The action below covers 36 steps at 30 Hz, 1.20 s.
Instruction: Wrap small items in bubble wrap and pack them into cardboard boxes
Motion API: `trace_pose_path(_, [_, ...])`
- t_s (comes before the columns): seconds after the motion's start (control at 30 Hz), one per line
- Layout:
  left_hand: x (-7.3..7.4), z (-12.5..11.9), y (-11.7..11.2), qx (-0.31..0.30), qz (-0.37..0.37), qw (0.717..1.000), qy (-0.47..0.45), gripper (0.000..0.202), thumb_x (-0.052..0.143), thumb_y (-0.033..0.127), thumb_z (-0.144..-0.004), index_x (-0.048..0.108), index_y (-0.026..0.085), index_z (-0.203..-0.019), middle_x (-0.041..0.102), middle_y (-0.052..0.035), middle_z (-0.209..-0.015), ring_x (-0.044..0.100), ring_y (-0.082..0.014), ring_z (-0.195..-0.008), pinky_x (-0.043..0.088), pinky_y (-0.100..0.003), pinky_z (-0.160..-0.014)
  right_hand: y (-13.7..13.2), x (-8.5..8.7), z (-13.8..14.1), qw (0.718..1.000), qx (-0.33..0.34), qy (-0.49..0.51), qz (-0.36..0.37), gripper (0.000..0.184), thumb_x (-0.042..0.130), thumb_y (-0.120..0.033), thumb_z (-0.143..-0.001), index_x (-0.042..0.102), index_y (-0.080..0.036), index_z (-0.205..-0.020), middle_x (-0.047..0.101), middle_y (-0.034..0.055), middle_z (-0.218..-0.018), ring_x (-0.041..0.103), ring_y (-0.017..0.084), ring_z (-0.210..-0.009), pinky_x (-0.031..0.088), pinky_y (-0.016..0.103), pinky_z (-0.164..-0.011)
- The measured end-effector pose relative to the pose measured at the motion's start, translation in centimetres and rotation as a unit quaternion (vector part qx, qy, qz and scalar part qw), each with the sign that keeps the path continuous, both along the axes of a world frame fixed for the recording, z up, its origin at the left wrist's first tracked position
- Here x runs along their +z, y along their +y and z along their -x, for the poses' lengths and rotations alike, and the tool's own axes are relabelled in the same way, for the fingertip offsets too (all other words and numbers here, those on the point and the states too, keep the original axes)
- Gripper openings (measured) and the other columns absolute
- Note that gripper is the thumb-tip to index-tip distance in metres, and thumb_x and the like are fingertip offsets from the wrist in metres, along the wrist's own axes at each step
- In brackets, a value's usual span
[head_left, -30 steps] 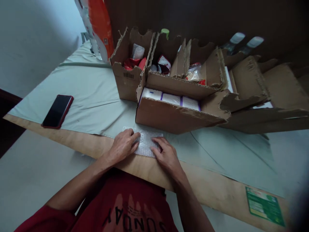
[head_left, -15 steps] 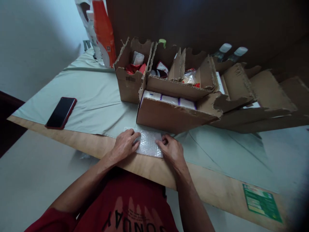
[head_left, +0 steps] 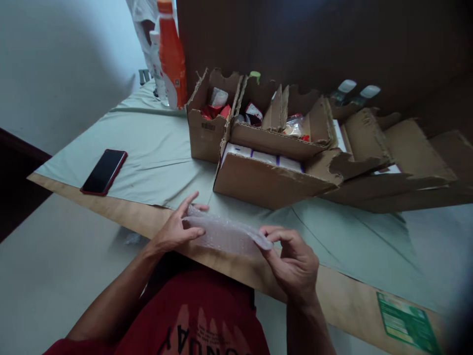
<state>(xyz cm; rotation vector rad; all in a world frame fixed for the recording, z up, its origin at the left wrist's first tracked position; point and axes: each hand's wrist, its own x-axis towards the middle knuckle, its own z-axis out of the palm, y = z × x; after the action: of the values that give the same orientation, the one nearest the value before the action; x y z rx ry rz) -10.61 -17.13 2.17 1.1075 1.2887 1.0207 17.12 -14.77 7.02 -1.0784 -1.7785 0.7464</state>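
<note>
A clear sheet of bubble wrap is lifted at the table's front edge, bent and partly folded over. My right hand pinches its right end between thumb and fingers. At the left end, my left hand holds the wrap loosely, with the thumb in front and stretched fingers behind it. Whether the wrap is a flat piece or a pouch, I cannot tell.
Cardboard boxes with small packets stand behind my hands. A phone lies on the cloth at left, near an orange bottle. A green card lies front right. The wooden table edge runs in front of me.
The bubble wrap lay flat under both hands; now it is raised and bent. My right hand has moved right and up with its end, and my left fingers have spread.
</note>
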Motion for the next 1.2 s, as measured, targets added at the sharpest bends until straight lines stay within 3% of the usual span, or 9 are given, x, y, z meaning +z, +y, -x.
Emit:
trace_pose_path(0.1, [0.1,-1.2,-0.6,0.012,0.045,0.997,-0.059,0.054,0.082,0.05,-0.073,0.069,0.014,-0.111,0.068,-0.0028,-0.087,0.062,-0.0166,-0.076,0.049,-0.026,-0.069,0.1,-0.7,-0.6,0.997,-0.053,0.025,0.043,0.013,0.073,-0.03,-0.09,0.062,-0.023,-0.085,0.072,0.0023,-0.084,0.07,0.016,-0.078,0.058,0.029,-0.073])
trace_pose_path(0.17, [0.3,-2.0,-0.8,0.048,0.056,0.995,-0.064,0.042,0.082,0.053,-0.073,0.067,0.015,-0.085,0.061,0.0013,-0.074,0.056,-0.0132,-0.066,0.044,-0.023,-0.061,0.0,-1.4,-1.1,0.991,-0.065,0.048,0.105,0.02,0.074,-0.035,-0.089,0.065,-0.024,-0.103,0.073,0.0026,-0.088,0.07,0.016,-0.078,0.059,0.027,-0.07])
trace_pose_path(0.33, [0.5,-2.7,-0.8,0.138,0.07,0.985,-0.071,0.057,0.083,0.052,-0.072,0.065,0.017,-0.113,0.07,-0.0019,-0.092,0.063,-0.0154,-0.077,0.049,-0.023,-0.068,-1.3,-3.2,-2.0,0.978,0.002,0.078,0.192,0.075,0.073,-0.034,-0.091,0.037,-0.03,-0.157,0.073,0.006,-0.113,0.072,0.014,-0.085,0.062,0.027,-0.078])
trace_pose_path(0.6, [-1.4,-2.5,-2.4,0.13,0.028,0.991,0.019,0.103,0.075,0.046,-0.085,0.016,0.021,-0.165,0.068,-0.0118,-0.122,0.068,-0.0222,-0.1,0.057,-0.034,-0.085,-1.5,-4.5,-1.6,0.98,0.001,-0.003,0.197,0.027,0.066,-0.033,-0.092,0.078,-0.022,-0.113,0.076,0.0049,-0.089,0.07,0.018,-0.075,0.06,0.027,-0.071])
trace_pose_path(0.7, [-1.3,-2.7,-3.0,0.073,0.043,0.996,0.024,0.076,0.072,0.043,-0.085,0.047,0.023,-0.154,0.069,-0.0105,-0.123,0.067,-0.0157,-0.075,0.059,-0.031,-0.071,-0.9,-4.2,-1.3,0.984,0.002,-0.009,0.176,0.021,0.064,-0.03,-0.093,0.08,-0.023,-0.105,0.077,0.0061,-0.095,0.072,0.019,-0.084,0.059,0.027,-0.073])
trace_pose_path(0.77, [-1.0,-2.8,-2.9,0.056,0.045,0.997,0.042,0.044,0.068,0.042,-0.087,0.073,0.019,-0.125,0.073,-0.0085,-0.112,0.065,-0.013,-0.064,0.059,-0.029,-0.065,-0.6,-3.8,-1.3,0.988,0.02,-0.027,0.15,0.02,0.062,-0.027,-0.093,0.081,-0.024,-0.1,0.076,0.0062,-0.096,0.072,0.019,-0.085,0.059,0.026,-0.072])
trace_pose_path(0.87, [0.0,-2.9,-2.4,0.094,-0.046,0.988,0.111,0.024,0.064,0.032,-0.087,0.081,0.02,-0.097,0.076,-0.0067,-0.096,0.072,-0.0187,-0.076,0.06,-0.028,-0.067,-0.1,-2.6,-1.7,0.994,0.019,-0.054,0.089,0.019,0.064,-0.024,-0.092,0.08,-0.024,-0.101,0.075,0.0049,-0.09,0.071,0.017,-0.078,0.058,0.024,-0.067])
trace_pose_path(1.0, [3.7,-2.6,-0.7,0.112,-0.298,0.916,0.242,0.025,0.061,0.011,-0.088,0.081,0.023,-0.1,0.075,-0.0018,-0.083,0.073,-0.0154,-0.081,0.059,-0.024,-0.076,1.1,1.0,-2.8,0.996,0.02,-0.061,-0.062,0.024,0.066,-0.015,-0.092,0.078,-0.026,-0.11,0.072,0.0024,-0.089,0.069,0.014,-0.076,0.057,0.022,-0.066])
trace_pose_path(1.2, [12.2,-2.9,6.4,0.106,-0.556,0.732,0.38,0.024,0.066,0.005,-0.09,0.076,0.018,-0.107,0.073,-0.0031,-0.09,0.07,-0.0121,-0.083,0.056,-0.02,-0.078,6.3,9.1,-4.2,0.945,-0.05,-0.094,-0.311,0.044,0.073,-0.006,-0.087,0.075,-0.034,-0.12,0.071,-0.0005,-0.096,0.067,0.012,-0.081,0.054,0.024,-0.072])
